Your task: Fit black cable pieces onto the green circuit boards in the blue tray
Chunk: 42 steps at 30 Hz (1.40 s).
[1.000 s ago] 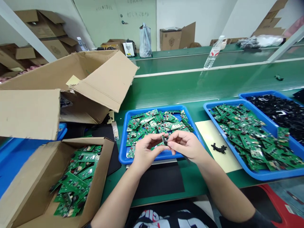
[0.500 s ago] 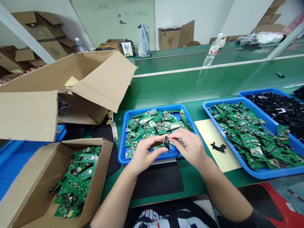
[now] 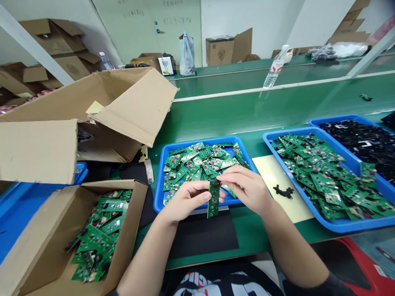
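My left hand (image 3: 188, 201) grips a narrow green circuit board (image 3: 213, 201) by its edges, thumb in front and fingers behind. The board hangs upright with its component side facing me. At its top end my right hand (image 3: 247, 189) is closed in a pinch, fingertips touching a black part there; what lies between them is too small to make out. Just behind both hands is a blue tray (image 3: 158, 193) of loose circuit boards (image 3: 194, 162). Below the held board lies a black mat (image 3: 203, 238).
An open cardboard box (image 3: 123, 222) of circuit boards stands left, with a larger box (image 3: 138, 107) behind. At right are a blue tray (image 3: 308, 201) of boards, another tray (image 3: 321, 119) of black parts, and black pieces (image 3: 283, 191) on yellow paper (image 3: 265, 168). A bottle (image 3: 275, 68) stands behind.
The circuit board has turned from nearly edge-on to upright, its component side now facing me. My right hand has shifted slightly right and stays pinched at its top end.
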Each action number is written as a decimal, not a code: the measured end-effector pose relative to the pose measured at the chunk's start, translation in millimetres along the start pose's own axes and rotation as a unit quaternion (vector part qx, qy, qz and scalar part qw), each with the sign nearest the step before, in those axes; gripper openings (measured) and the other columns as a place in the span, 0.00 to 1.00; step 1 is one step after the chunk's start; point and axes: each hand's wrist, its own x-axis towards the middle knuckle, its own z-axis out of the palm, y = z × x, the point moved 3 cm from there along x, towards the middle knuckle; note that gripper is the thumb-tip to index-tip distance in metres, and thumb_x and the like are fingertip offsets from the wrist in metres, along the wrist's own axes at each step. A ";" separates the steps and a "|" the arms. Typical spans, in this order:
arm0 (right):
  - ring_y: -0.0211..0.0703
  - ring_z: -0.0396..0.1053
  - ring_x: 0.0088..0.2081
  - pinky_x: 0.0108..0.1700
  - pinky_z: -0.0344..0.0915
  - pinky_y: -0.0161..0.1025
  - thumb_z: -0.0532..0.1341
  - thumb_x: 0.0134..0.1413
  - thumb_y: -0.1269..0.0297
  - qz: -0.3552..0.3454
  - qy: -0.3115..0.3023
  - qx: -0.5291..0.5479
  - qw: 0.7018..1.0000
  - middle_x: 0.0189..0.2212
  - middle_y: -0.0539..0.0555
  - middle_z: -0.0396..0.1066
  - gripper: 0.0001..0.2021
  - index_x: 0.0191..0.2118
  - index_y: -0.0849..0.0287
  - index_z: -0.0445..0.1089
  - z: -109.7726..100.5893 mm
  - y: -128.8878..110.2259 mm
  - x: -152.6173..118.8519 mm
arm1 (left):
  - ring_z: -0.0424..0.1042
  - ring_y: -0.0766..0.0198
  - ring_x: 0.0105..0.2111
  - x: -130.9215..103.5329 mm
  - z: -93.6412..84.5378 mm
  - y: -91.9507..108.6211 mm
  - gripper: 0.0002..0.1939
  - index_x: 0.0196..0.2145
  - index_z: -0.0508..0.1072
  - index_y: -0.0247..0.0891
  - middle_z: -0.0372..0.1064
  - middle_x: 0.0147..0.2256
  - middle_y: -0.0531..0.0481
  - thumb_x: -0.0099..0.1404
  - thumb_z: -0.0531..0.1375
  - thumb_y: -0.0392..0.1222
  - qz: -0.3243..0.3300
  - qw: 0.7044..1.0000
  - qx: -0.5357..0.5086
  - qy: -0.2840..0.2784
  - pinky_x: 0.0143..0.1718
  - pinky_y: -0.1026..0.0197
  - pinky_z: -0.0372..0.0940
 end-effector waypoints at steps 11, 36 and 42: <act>0.43 0.73 0.36 0.39 0.72 0.42 0.58 0.60 0.69 0.118 -0.029 0.066 0.990 0.32 0.54 0.75 0.08 0.37 0.56 0.75 -0.6 8.1 -2.6 | 0.76 0.55 0.40 0.3 -2.8 -1.7 0.17 0.43 0.78 0.38 0.77 0.39 0.42 0.65 0.58 0.52 0.014 0.999 0.033 0.000 0.43 0.56 0.70; 0.40 0.69 0.27 0.28 0.67 0.35 0.60 0.54 0.64 0.324 0.020 0.169 0.931 0.25 0.52 0.71 0.05 0.30 0.59 0.70 25.4 14.6 -12.0 | 0.72 0.59 0.44 9.3 -3.8 -25.9 0.19 0.45 0.77 0.41 0.75 0.44 0.45 0.55 0.69 0.44 0.097 0.968 -0.039 0.230 0.47 0.60 0.67; 0.42 0.70 0.30 0.34 0.68 0.38 0.59 0.55 0.67 0.271 0.042 0.081 0.958 0.27 0.52 0.71 0.05 0.30 0.58 0.70 18.3 13.1 -10.1 | 0.73 0.62 0.40 8.8 -1.8 -21.1 0.16 0.45 0.77 0.43 0.76 0.39 0.47 0.57 0.67 0.42 0.117 0.976 -0.018 0.184 0.42 0.62 0.68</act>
